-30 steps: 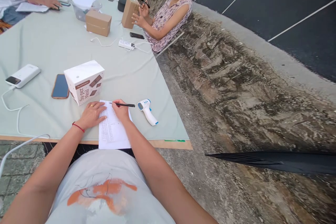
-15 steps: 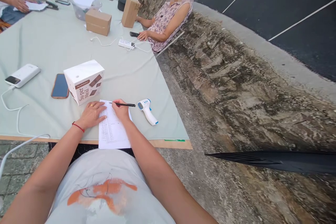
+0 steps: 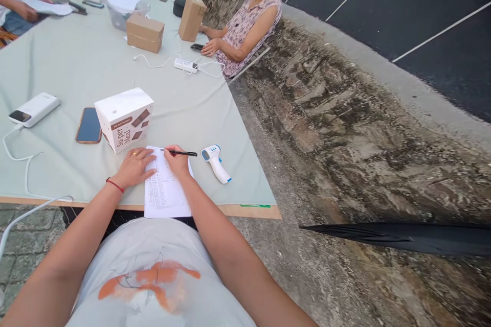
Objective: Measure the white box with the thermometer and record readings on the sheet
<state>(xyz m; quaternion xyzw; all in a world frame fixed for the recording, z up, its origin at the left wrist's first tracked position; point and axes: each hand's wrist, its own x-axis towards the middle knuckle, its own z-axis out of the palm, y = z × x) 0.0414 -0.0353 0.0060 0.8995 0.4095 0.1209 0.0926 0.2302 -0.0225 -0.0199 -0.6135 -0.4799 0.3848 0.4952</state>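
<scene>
A sheet of paper (image 3: pixel 163 196) with rows of writing lies at the table's near edge. My left hand (image 3: pixel 135 167) rests flat on the paper's left side, fingers spread. In my right hand (image 3: pixel 177 162) is a black pen (image 3: pixel 186 153), its tip end over the upper part of the sheet. Just beyond my left hand stands a white box (image 3: pixel 125 117) with brown print. A phone (image 3: pixel 88 125) lies partly behind that box. To the right of my right hand lies a white and blue infrared thermometer (image 3: pixel 217 163).
A white power bank (image 3: pixel 34 109) with a cable is at the left. Farther back are two cardboard boxes (image 3: pixel 144 33), a plastic tub (image 3: pixel 118 16) with papers and another power bank (image 3: pixel 186 65). Several people sit around the table (image 3: pixel 192 107). A stone wall (image 3: pixel 326 112) runs along the right.
My hands stay nearly in place, the pen shifting only slightly. At the far left, a person's hands and papers have moved. The person at right has shifted a hand by a dark phone.
</scene>
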